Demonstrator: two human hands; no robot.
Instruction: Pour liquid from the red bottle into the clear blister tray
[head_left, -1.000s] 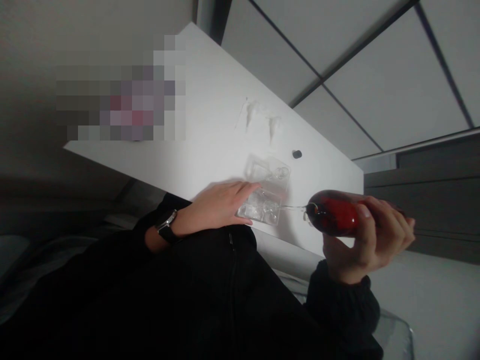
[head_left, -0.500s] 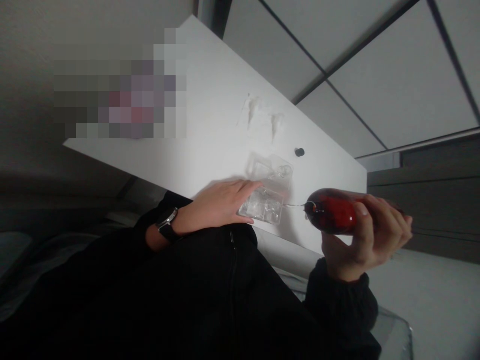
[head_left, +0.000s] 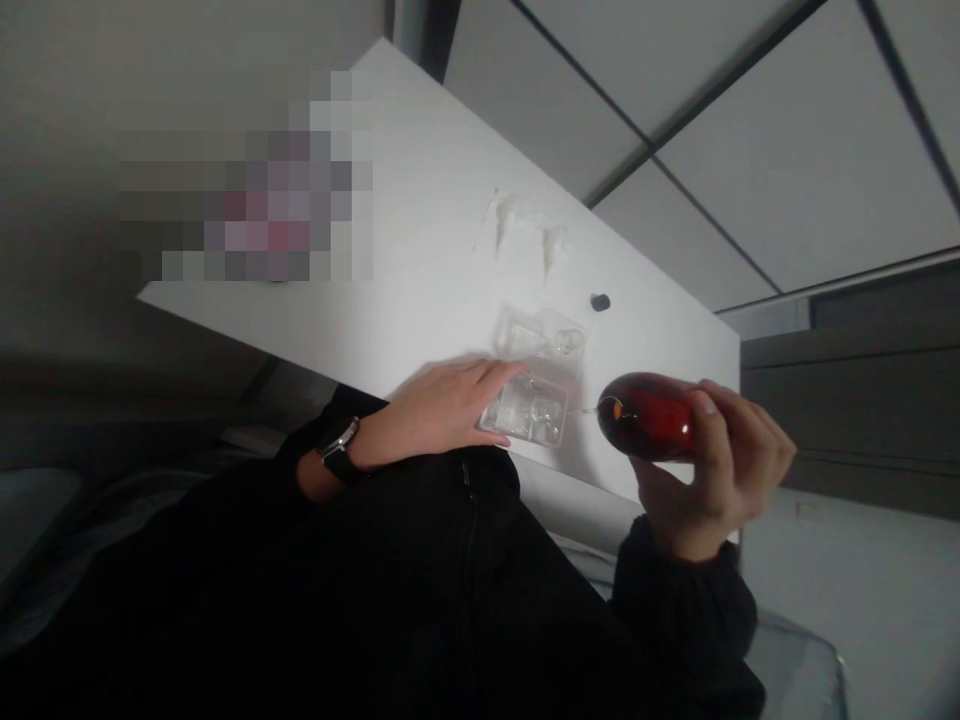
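We see a white table (head_left: 420,220) that runs slanted through the picture, and its near edge passes just under our hands. The clear plastic tray (head_left: 534,385) lies close to this near edge, with free table surface above it and to its left. A small dark object (head_left: 600,302) sits near the right edge of the table, a little apart from the tray.

Our left hand (head_left: 442,410) lies flat and open on the table, and its fingertips touch the left side of the tray. Our right hand (head_left: 720,470) is closed around a red bottle (head_left: 649,416), held on its side. The mouth of the bottle points at the tray, just beside it.
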